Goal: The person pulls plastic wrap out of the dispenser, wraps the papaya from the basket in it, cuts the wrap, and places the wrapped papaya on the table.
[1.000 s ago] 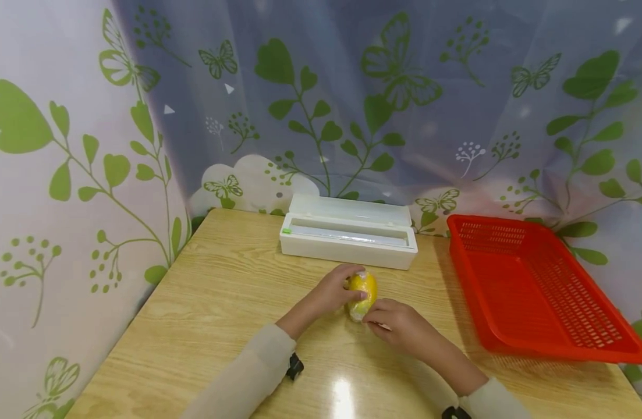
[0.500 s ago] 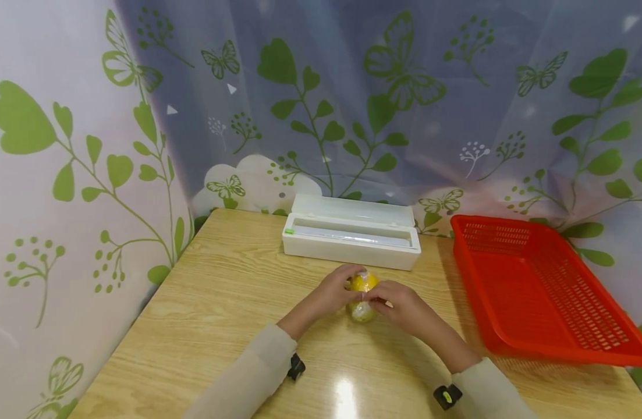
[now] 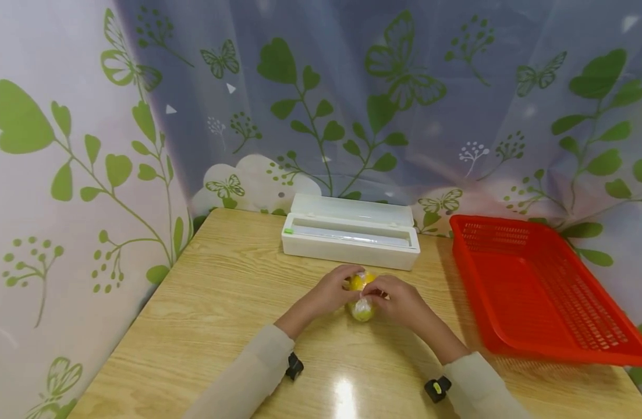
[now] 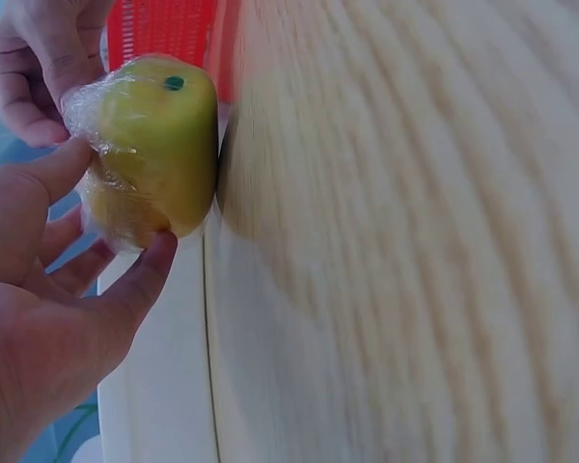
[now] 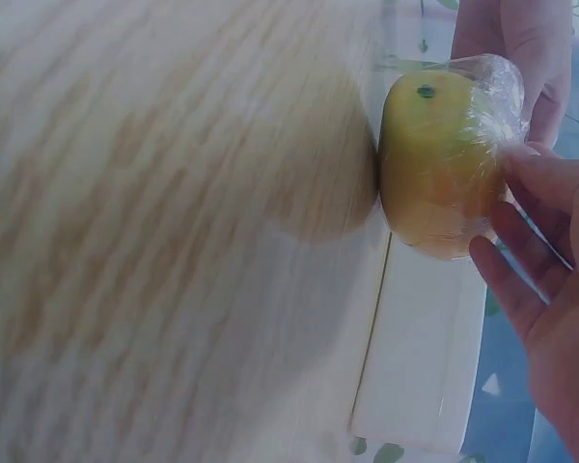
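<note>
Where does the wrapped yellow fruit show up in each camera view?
Head: the fruit sits low of centre on the table, between both hands.
Left wrist: the fruit is upper left, against the left hand.
Right wrist: the fruit is upper right, by the right hand.
Shared landmark: the white box, behind the fruit in every view.
</note>
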Available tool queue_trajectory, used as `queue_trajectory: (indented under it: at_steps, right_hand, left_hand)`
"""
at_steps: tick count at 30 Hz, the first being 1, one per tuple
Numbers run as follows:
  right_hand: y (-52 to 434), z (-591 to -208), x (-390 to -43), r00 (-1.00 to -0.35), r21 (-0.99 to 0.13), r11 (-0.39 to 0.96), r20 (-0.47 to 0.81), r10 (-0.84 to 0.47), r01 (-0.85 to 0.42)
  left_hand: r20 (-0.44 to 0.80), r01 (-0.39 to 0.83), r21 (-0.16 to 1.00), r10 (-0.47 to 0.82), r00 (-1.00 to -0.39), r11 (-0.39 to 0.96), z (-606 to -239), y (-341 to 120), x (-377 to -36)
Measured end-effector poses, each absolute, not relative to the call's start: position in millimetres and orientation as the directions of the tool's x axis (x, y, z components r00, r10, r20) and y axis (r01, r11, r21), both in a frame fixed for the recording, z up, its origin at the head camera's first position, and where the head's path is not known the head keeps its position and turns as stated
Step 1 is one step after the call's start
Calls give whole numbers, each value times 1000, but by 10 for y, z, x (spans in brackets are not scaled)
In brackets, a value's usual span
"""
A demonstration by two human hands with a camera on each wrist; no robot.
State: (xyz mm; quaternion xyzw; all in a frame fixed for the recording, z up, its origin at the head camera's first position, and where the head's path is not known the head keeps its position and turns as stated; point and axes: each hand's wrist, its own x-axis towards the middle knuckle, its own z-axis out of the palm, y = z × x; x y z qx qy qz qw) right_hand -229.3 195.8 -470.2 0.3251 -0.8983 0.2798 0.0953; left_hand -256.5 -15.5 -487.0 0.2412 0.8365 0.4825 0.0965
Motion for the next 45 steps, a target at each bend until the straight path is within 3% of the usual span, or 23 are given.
queue_trajectory:
  at_steps: [10, 21, 33, 45]
  right_hand:
    - [1981, -4676, -2336, -859, -491, 708, 224, -460, -507]
    - [2047, -4694, -2378, -837, -455, 709, 191, -512, -538]
    - [2064, -4741, -2393, -801, -475, 652, 245, -546, -590]
    - [2043, -4776, -2356, -828, -541, 641, 222, -515, -544]
  left_hand:
    - [31, 322, 854, 580, -814, 408, -4839, -216, -2534]
    - [-49, 311, 834, 623, -781, 455, -4795, -247, -2522]
    - [16, 340, 825, 582, -813, 452, -4859, -239, -2598]
    - [26, 337, 827, 567, -823, 451, -4856, -206, -2592]
